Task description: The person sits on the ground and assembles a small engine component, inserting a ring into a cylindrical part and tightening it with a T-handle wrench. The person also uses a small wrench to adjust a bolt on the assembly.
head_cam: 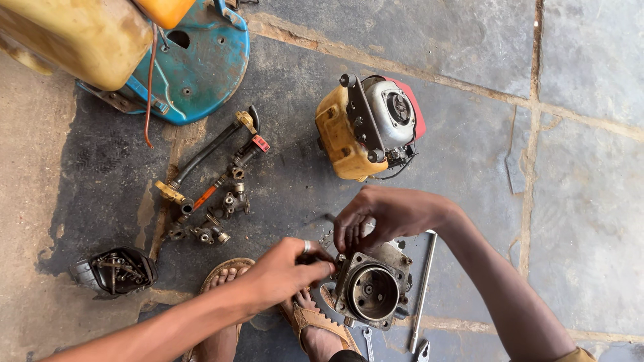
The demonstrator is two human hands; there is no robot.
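Observation:
A grey metal engine block point(371, 288) with a round open bore rests on the stone floor between my sandalled feet. My left hand point(287, 269) pinches something small against the block's left top corner; what it holds is hidden by the fingers. My right hand point(376, 216) reaches down from the right and its fingers grip the block's upper edge. A ring shows on my left hand.
A small yellow engine point(367, 127) with a red cover lies beyond the hands. Loose pipes and brass fittings point(215, 181) lie to the left, with a black tray of screws point(115, 271). A metal rod point(422, 289), spanner and pliers lie at lower right. A yellow tank on a blue base point(194, 67) sits top left.

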